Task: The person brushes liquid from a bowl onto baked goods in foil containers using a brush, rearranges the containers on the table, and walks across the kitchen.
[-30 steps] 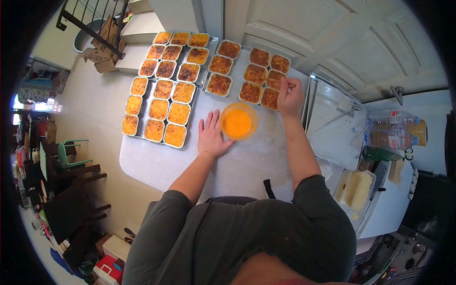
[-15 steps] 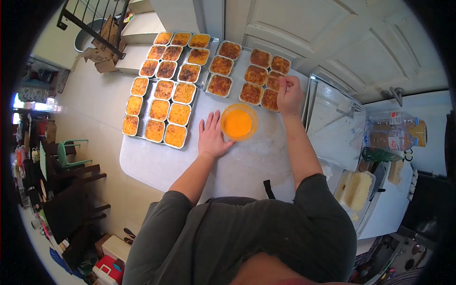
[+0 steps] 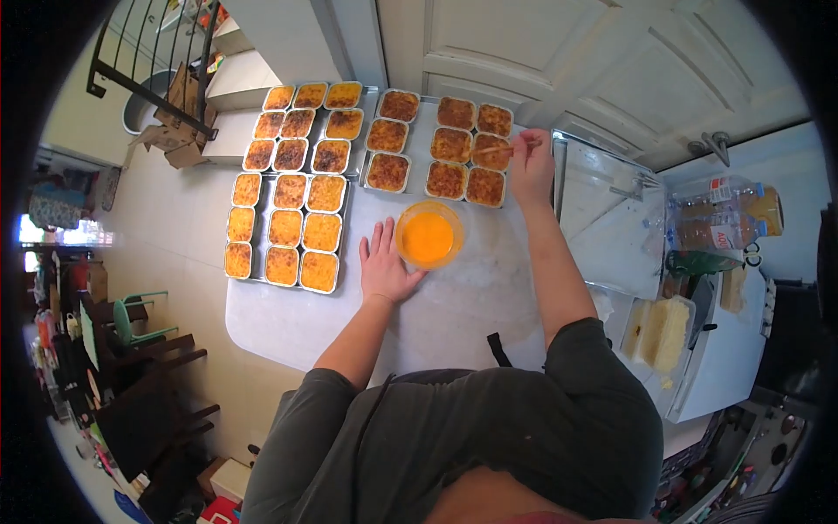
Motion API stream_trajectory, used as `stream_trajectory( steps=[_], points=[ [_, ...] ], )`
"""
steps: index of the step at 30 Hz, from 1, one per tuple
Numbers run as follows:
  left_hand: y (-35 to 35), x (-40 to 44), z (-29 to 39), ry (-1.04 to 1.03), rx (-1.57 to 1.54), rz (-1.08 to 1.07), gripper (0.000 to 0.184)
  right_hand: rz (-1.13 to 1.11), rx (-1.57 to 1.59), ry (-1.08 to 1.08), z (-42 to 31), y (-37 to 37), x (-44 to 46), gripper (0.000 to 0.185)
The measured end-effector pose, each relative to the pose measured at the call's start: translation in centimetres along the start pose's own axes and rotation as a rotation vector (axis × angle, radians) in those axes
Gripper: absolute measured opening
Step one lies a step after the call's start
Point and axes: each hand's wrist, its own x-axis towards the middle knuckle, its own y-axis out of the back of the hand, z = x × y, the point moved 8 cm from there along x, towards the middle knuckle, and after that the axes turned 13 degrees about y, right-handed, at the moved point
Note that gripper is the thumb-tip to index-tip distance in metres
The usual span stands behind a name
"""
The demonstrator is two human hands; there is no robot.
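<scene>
Right fingers (image 3: 522,155) pinching stick (image 3: 496,150), bottle labels (image 3: 724,236) blurred

One head-worn view, wide fisheye, corners blacked out. Surface (image 3: 471,306) is viewed from above, forward and steeply down. Torso (image 3: 471,428) is caught close at bottom edge; left hand (image 3: 384,269) and right hand (image 3: 531,173) are framed mid-picture; door (image 3: 515,35) is cut off at top, farther away.
</scene>
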Motion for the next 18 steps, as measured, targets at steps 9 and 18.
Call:
stream_trajectory(
  steps=[9,18],
  points=[
    [0.1,0.0,0.1,0.015,0.002,-0.015,0.090,-0.027,0.066,-0.099,1.3,0.5,1.2,0.016],
    [0.3,0.0,0.1,0.021,0.004,-0.020,0.090,0.066,0.044,-0.077,2.9,-0.2,2.4,0.016]
  ],
)
